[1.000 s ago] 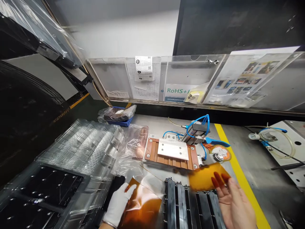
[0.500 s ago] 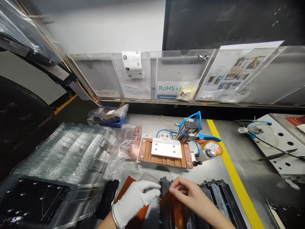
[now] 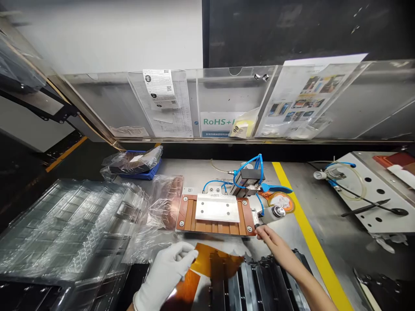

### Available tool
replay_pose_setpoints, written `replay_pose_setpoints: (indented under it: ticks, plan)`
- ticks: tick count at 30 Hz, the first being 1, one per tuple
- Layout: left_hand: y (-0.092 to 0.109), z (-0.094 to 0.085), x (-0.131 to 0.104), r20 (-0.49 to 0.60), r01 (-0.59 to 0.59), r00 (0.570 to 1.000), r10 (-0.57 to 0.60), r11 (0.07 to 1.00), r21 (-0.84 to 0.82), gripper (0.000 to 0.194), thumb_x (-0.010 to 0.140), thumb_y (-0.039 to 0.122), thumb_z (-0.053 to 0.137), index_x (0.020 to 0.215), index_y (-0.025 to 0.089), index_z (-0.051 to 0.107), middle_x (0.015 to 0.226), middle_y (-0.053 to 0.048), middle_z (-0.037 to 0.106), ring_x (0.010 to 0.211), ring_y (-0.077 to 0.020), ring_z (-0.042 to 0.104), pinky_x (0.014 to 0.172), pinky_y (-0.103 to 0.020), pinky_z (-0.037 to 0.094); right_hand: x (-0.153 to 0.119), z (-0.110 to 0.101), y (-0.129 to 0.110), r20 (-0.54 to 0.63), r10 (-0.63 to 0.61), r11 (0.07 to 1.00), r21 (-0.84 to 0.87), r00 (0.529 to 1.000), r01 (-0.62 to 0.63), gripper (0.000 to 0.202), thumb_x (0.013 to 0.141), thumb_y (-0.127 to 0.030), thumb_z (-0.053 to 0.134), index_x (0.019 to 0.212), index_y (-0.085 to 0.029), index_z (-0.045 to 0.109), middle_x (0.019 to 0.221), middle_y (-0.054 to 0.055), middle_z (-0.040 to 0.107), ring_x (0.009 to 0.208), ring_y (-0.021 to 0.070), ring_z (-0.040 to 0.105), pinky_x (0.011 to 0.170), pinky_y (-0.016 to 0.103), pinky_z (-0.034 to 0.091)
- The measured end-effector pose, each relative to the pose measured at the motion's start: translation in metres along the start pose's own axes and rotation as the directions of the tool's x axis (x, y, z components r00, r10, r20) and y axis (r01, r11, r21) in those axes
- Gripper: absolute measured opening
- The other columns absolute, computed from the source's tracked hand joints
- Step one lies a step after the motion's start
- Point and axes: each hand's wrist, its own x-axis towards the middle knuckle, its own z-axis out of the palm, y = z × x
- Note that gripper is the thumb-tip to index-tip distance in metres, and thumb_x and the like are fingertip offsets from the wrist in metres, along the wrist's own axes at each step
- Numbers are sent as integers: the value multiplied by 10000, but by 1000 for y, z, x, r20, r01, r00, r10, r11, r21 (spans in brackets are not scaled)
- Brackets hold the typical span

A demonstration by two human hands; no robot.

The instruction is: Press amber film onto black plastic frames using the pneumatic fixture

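My left hand (image 3: 168, 272), in a white glove, pinches the corner of a translucent amber film sheet (image 3: 215, 261). The sheet extends to the right, over the upper ends of several long black plastic parts (image 3: 256, 285). Below the glove lies another orange-amber sheet (image 3: 183, 289). My bare right hand (image 3: 269, 238) is at the lower right corner of a brown and white clamping fixture (image 3: 214, 226), its fingers closed around a small black knob (image 3: 257, 225) that they mostly cover. A white metal plate (image 3: 217, 208) sits across the fixture's top.
Clear plastic trays (image 3: 65, 224) are stacked at left, beside a clear bag (image 3: 162, 203). Behind the fixture stands a pneumatic cylinder (image 3: 249, 176) with blue hoses. A tape roll (image 3: 282, 201) lies by the yellow line (image 3: 301, 224). A perforated metal box (image 3: 366, 190) is at right.
My right hand has left the amber film and moved up to the fixture's knob. The film is now in my left hand, raised toward the fixture. The view has shifted slightly right.
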Motion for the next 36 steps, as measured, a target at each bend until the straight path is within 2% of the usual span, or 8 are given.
replay_pose_setpoints:
  ticks: [4, 9, 12, 15, 18, 24, 29, 36]
  plan:
    - [8, 1, 16, -85, 37, 995, -55, 980, -196, 352, 717, 532, 604, 788, 188, 629, 640, 38, 601, 455, -93, 448, 491, -236, 407, 19, 1, 6, -80, -10, 998, 62, 997, 15, 533, 695, -746, 583, 815, -232, 656, 878, 52, 696, 977, 286, 589, 951, 412, 384]
    - [18, 6, 33, -81, 50, 994, -79, 950, -307, 355, 697, 529, 638, 746, 178, 604, 573, 60, 559, 413, -61, 379, 440, -209, 320, 6, 33, -1, 40, 28, 976, 213, 999, -36, 711, 708, -828, 464, 917, -188, 691, 747, 53, 686, 682, 226, 589, 653, 360, 454]
    - [23, 8, 41, -79, 65, 992, -95, 946, -317, 333, 692, 511, 645, 735, 184, 592, 476, 94, 468, 398, -57, 335, 425, -198, 264, -2, 45, -8, 78, 40, 954, 292, 996, -61, 580, 751, -756, 524, 836, -201, 669, 634, -1, 611, 598, 179, 523, 605, 312, 411]
    - [26, 8, 47, -59, 81, 993, -104, 949, -305, 331, 704, 515, 634, 730, 189, 582, 447, 100, 435, 402, -64, 319, 427, -205, 229, -1, 45, -16, 40, 69, 937, 341, 997, -79, 502, 781, -714, 536, 734, -218, 596, 557, -44, 516, 542, 141, 430, 565, 275, 352]
    - [23, 6, 57, -20, 93, 995, -102, 962, -256, 340, 742, 533, 609, 741, 195, 565, 453, 98, 448, 408, -71, 320, 436, -214, 225, 8, 39, -22, 19, 93, 935, 341, 996, -93, 488, 740, -701, 603, 680, -219, 549, 484, -70, 444, 498, 120, 366, 534, 258, 309]
    - [0, 6, 97, 56, 46, 998, -36, 978, -204, 358, 774, 534, 563, 666, 218, 436, 498, 101, 466, 425, -79, 424, 494, -220, 341, 44, 35, -26, 32, 108, 947, 300, 994, -112, 527, 597, -711, 684, 557, -237, 457, 425, -99, 356, 411, 82, 277, 443, 244, 201]
    - [-8, 5, 126, 32, 45, 999, -41, 989, -138, 329, 765, 482, 562, 650, 222, 397, 516, 109, 442, 389, -66, 410, 457, -214, 305, 72, 39, -23, 64, 155, 953, 255, 986, -166, 481, 594, -661, 683, 564, -237, 459, 389, -104, 404, 324, 50, 237, 376, 216, 143]
    - [0, 3, 136, 11, 71, 997, -70, 996, -57, 257, 806, 376, 518, 643, 226, 388, 458, 102, 437, 369, -79, 406, 466, -229, 300, 80, 39, -27, 66, 166, 965, 197, 984, -176, 440, 635, -623, 636, 560, -234, 444, 401, -104, 391, 348, 51, 269, 386, 207, 173]
